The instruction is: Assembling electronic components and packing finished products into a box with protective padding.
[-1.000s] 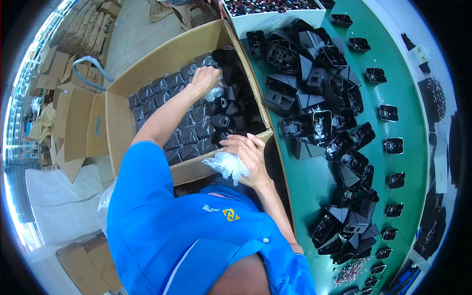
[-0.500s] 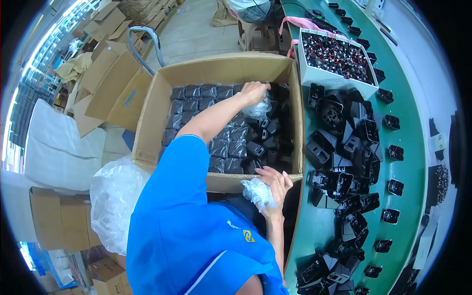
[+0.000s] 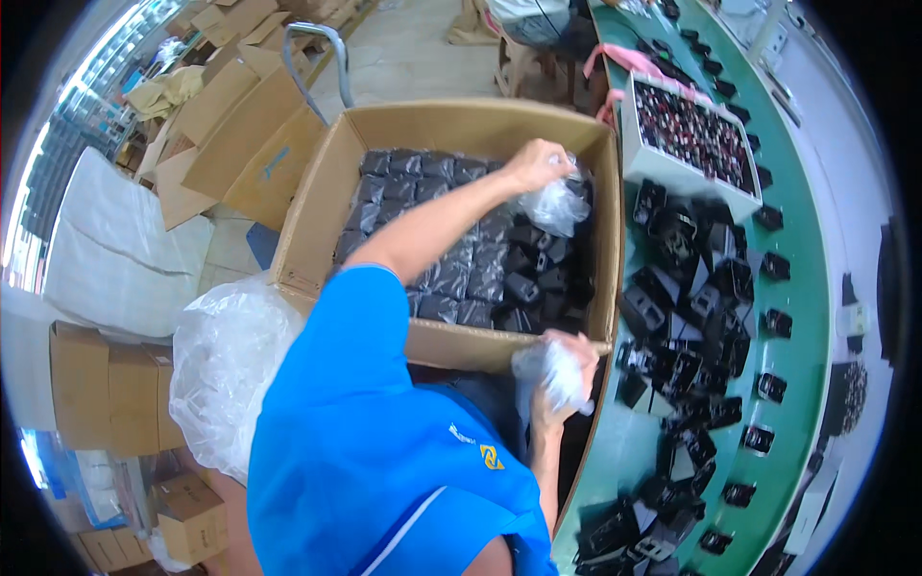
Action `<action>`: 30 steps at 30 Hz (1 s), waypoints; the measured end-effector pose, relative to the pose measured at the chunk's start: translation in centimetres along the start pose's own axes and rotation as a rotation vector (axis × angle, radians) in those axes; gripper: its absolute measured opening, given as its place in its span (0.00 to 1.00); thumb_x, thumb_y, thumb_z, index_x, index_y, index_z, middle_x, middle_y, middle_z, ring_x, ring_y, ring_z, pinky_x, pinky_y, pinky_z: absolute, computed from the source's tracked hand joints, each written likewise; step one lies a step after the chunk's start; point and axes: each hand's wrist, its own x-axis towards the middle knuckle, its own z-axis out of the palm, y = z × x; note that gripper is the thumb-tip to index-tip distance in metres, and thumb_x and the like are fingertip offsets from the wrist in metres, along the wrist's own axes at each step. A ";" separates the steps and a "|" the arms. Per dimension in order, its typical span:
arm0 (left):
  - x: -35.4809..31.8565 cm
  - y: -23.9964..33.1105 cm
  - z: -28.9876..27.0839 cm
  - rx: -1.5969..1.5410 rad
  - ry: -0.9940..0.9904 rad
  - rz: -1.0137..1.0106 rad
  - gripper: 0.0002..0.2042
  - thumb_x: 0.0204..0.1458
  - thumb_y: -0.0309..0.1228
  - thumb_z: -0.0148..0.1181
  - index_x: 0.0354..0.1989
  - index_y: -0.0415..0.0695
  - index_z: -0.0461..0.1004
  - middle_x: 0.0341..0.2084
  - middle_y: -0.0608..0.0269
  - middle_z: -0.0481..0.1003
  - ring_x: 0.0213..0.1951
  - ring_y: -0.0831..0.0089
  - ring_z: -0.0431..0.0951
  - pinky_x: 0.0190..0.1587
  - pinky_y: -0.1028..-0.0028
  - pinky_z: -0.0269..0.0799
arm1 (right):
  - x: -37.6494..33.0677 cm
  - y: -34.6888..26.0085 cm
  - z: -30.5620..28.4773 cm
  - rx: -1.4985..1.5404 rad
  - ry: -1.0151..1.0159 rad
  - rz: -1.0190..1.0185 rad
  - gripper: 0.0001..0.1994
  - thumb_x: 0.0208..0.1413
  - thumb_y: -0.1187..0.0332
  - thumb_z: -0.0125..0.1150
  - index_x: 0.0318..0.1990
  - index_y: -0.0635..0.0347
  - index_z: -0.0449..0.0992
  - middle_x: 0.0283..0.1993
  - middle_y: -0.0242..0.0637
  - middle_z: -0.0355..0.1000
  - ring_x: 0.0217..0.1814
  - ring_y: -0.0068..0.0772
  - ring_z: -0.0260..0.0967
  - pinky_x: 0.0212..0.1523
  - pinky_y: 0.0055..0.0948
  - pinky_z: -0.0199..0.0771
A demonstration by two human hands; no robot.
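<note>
A large cardboard box (image 3: 288, 206) stands open before me. On its left side, black blocks in clear plastic bags (image 3: 423, 192) lie in neat rows; along its right side are loose black plastic housings (image 3: 528, 274). My left hand (image 3: 538, 165) reaches over the far right part of the box, its fingers pinched on a clear plastic bag (image 3: 557, 206) that hangs crumpled below them. Whether anything is inside that bag I cannot make out. At the near right corner, my right hand (image 3: 569, 370) is closed around a wad of crumpled clear plastic bags (image 3: 549, 379), somewhat blurred.
To the right runs a green workbench (image 3: 615, 451) with a heap of black housings (image 3: 687, 288) and a spaced row of housings. A white box (image 3: 691, 178) of small wired parts stands on it. Left are a big plastic bag (image 3: 226, 365) and cardboard cartons (image 3: 245, 134). A person (image 3: 538, 24) sits beyond.
The whole view has shifted a little. My left hand has lifted slightly, and the plastic bag hangs more spread out from its fingers. The plastic in my right hand has changed shape.
</note>
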 end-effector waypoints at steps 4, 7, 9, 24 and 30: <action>-3.9 6.0 -3.7 0.220 -0.076 0.043 0.11 0.56 0.37 0.62 0.33 0.41 0.79 0.30 0.59 0.80 0.28 0.63 0.77 0.36 0.68 0.72 | 2.3 -1.3 0.6 0.109 0.149 0.244 0.16 0.45 0.76 0.58 0.45 0.62 0.74 0.44 0.42 0.73 0.45 0.39 0.70 0.55 0.34 0.66; -7.9 12.6 -4.5 0.139 -0.126 0.192 0.09 0.57 0.35 0.60 0.31 0.43 0.76 0.25 0.60 0.78 0.24 0.61 0.74 0.33 0.66 0.71 | 4.0 -0.5 0.4 0.060 0.166 0.300 0.24 0.48 0.74 0.61 0.56 0.64 0.70 0.51 0.45 0.66 0.52 0.41 0.66 0.53 0.34 0.68; -9.3 12.9 -4.5 0.138 -0.145 0.228 0.08 0.58 0.34 0.60 0.31 0.42 0.76 0.25 0.62 0.78 0.23 0.64 0.73 0.33 0.68 0.70 | 4.7 -0.7 0.7 0.023 0.176 0.354 0.24 0.51 0.72 0.62 0.58 0.65 0.69 0.51 0.45 0.66 0.53 0.41 0.66 0.54 0.35 0.68; -7.5 12.2 -3.3 -0.072 -0.264 -0.020 0.08 0.59 0.33 0.61 0.38 0.40 0.78 0.31 0.66 0.78 0.34 0.74 0.73 0.41 0.74 0.68 | 6.0 -0.2 0.3 0.203 0.126 0.476 0.37 0.53 0.58 0.71 0.68 0.61 0.63 0.58 0.50 0.65 0.56 0.44 0.66 0.59 0.39 0.68; -11.2 17.7 -2.1 -0.472 -0.350 0.137 0.10 0.63 0.35 0.57 0.42 0.40 0.77 0.34 0.63 0.79 0.34 0.74 0.73 0.39 0.76 0.69 | 7.1 -2.4 1.1 0.138 0.019 0.226 0.35 0.52 0.61 0.71 0.67 0.62 0.65 0.62 0.51 0.64 0.60 0.45 0.66 0.59 0.39 0.67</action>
